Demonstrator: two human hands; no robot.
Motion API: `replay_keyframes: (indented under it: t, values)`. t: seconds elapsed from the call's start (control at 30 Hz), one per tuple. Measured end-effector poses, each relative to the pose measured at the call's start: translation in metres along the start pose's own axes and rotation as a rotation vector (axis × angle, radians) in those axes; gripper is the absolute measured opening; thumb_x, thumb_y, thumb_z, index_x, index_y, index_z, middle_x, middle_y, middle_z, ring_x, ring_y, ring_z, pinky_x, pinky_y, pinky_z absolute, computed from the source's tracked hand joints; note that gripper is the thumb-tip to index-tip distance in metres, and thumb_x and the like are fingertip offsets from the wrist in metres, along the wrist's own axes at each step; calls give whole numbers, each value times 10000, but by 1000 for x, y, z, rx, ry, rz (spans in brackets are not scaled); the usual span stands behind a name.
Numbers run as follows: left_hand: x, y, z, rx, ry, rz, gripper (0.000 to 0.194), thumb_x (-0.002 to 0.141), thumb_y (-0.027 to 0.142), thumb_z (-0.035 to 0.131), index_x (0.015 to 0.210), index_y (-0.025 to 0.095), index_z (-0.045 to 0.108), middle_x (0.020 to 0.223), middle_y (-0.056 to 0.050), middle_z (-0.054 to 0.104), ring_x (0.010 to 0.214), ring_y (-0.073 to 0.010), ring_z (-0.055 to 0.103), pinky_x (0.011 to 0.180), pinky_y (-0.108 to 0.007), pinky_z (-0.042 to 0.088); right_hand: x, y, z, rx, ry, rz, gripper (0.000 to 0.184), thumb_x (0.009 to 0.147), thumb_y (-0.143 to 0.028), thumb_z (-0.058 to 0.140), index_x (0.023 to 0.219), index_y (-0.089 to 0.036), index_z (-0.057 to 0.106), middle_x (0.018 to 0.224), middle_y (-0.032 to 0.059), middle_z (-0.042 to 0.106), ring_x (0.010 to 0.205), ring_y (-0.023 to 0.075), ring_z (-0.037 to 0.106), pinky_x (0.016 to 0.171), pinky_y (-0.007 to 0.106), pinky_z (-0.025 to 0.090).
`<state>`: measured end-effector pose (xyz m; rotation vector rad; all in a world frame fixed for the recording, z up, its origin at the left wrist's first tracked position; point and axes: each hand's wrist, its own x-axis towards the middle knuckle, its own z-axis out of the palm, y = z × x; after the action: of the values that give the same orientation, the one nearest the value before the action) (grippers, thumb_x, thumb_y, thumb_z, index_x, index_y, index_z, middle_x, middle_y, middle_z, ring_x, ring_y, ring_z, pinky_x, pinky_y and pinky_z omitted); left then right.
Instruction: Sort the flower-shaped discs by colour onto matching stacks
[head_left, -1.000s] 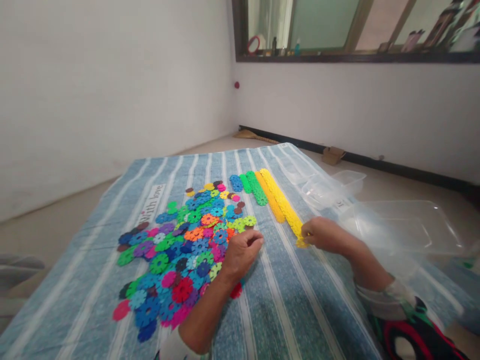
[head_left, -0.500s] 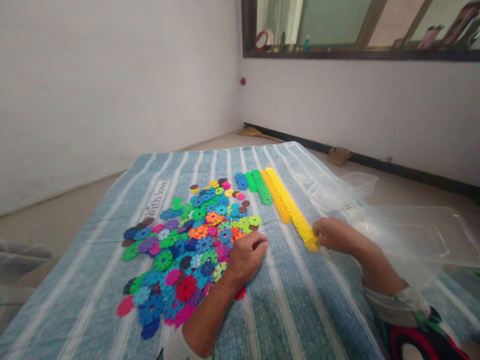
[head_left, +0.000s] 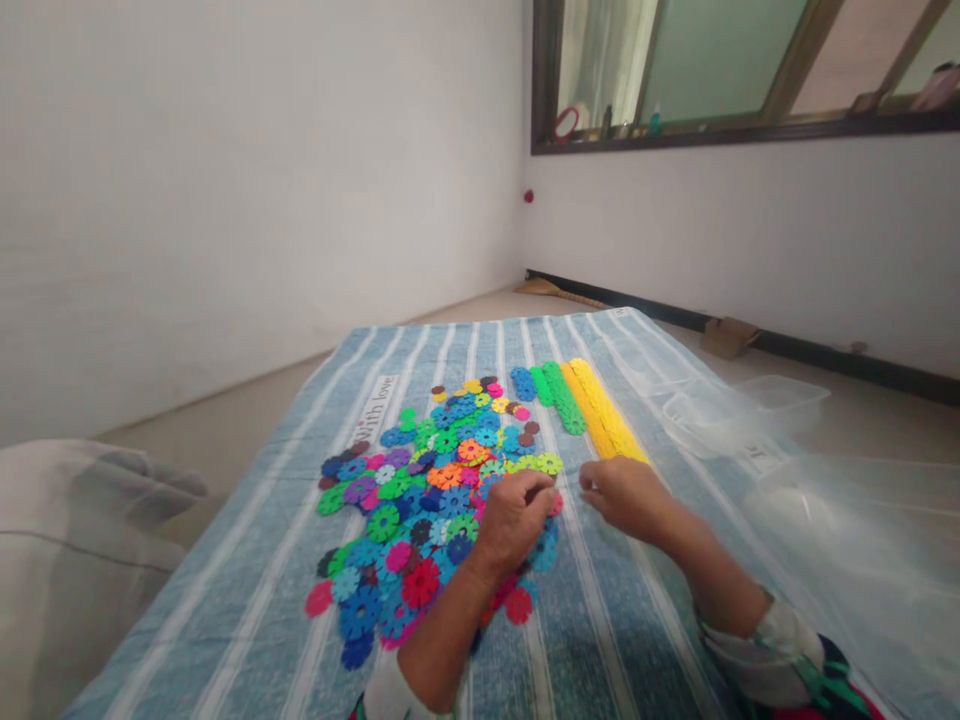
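Cloth (head_left: 600,640): discs (head_left: 384,522) by left fingers (head_left: 538,482) (curled), yellow row (head_left: 598,403) by right (head_left: 592,472).

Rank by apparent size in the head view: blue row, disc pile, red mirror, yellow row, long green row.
1. Disc pile
2. Yellow row
3. Long green row
Blue row and red mirror: both smaller, too alike to rank; the mirror is also farther off.

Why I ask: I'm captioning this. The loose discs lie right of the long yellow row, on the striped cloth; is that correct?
Wrong side: the head view shows the loose discs left of the long yellow row, on the striped cloth.
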<state>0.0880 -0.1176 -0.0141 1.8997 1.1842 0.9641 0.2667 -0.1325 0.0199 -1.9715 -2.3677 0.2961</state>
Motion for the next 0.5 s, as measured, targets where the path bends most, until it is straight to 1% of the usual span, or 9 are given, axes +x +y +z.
replay_keyframes:
  t: [0.1, 0.17, 0.27, 0.33, 0.4, 0.5]
  values:
    - [7, -5, -18, 47, 66, -27, 190, 785, 257, 500, 696, 172, 645, 663, 6, 622, 653, -128, 564, 639, -225, 428, 4, -25, 23, 185, 98, -30, 186, 873, -266, 516, 834, -203, 686, 804, 65, 723, 779, 195, 661, 599, 254, 294]
    - [14, -10, -31, 101, 81, -46, 194, 782, 255, 492, 681, 171, 634, 634, 16, 603, 626, -124, 549, 617, -223, 422, 5, -39, 42, 328, 143, -34, 183, 870, -254, 516, 796, -194, 673, 765, 45, 715, 742, 171, 654, 601, 241, 302]
    - [30, -18, -47, 271, 91, -66, 204, 786, 239, 481, 661, 168, 625, 611, 19, 597, 611, -122, 549, 612, -224, 421, 7, -52, 66, 501, 204, -16, 179, 852, -247, 532, 752, -176, 663, 701, 33, 688, 676, 145, 630, 597, 224, 312]
    - [47, -22, -54, 463, 80, -73, 216, 799, 219, 469, 675, 165, 637, 631, 10, 618, 634, -124, 569, 634, -224, 430, 10, -55, 76, 602, 249, -5, 184, 839, -254, 536, 732, -173, 663, 650, 18, 659, 624, 130, 602, 585, 218, 310]
    - [68, -26, -58, 676, 39, -83, 223, 804, 178, 458, 712, 164, 661, 708, -9, 665, 699, -130, 603, 686, -223, 445, 12, -55, 82, 700, 287, -4, 203, 834, -274, 529, 721, -174, 666, 612, 4, 627, 581, 117, 571, 570, 213, 307]
    - [104, -33, -58, 780, 23, -91, 242, 806, 142, 459, 796, 165, 700, 877, -52, 713, 865, -164, 636, 807, -244, 454, 15, -53, 86, 798, 322, -4, 225, 822, -300, 520, 701, -175, 662, 570, -10, 578, 541, 107, 532, 550, 208, 302]
